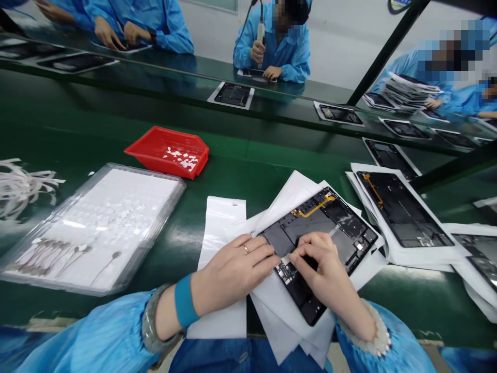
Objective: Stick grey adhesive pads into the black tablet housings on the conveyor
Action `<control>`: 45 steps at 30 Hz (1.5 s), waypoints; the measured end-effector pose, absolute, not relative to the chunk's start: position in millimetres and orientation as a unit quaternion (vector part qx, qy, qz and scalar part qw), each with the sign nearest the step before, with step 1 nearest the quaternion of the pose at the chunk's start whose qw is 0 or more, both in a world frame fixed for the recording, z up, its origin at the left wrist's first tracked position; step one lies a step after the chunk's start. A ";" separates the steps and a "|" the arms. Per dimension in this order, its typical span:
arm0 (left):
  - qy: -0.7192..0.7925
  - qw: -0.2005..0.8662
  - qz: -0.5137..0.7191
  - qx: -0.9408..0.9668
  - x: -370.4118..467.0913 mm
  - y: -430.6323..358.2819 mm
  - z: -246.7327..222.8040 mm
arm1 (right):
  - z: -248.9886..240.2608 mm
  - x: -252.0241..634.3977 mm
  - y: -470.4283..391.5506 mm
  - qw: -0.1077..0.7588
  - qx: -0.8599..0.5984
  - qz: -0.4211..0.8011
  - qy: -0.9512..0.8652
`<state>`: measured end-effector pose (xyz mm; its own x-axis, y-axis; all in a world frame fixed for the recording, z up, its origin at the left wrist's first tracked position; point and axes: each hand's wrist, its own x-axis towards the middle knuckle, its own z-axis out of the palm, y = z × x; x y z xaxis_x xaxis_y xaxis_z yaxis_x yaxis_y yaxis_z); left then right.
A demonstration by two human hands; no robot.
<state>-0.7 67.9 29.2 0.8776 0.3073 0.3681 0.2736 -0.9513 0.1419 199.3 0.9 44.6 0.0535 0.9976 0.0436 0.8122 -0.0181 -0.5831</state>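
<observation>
An opened tablet housing (303, 228) lies at a slant on stacked white sheets (287, 326), its circuit parts and an orange flex cable (316, 206) exposed. My left hand (236, 269) rests along its left edge with the fingers stretched out, fingertips on the rim. Over the lower middle of the housing, my right hand (322, 264) has thumb and forefinger pinched together beside a small pale patch. Whatever sits between those fingertips is hidden. A white paper strip (223, 228) lies under my left forearm.
Left of me, a clear tray (128, 207) holds small wired round parts and white bits. Behind it sits a red bin (166, 147). Curled white strips (23, 186) lie far left. More tablet housings (404, 207) lie right. Co-workers in blue sit across the bench.
</observation>
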 end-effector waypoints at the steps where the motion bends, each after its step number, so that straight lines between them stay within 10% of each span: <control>1: 0.148 0.037 0.190 0.970 -1.0 67.9 29.6 | 44.6 199.4 0.9 0.237 -0.686 0.193 -0.660; 45: 0.100 0.062 0.106 0.987 22.0 83.2 56.3 | 28.4 238.5 9.3 0.228 -0.668 0.054 -0.706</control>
<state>22.0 83.2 56.3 0.9576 0.2106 0.1966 0.1843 -0.9723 0.1438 238.5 9.3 28.4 -0.0032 0.9681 0.2504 0.9190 0.1015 -0.3810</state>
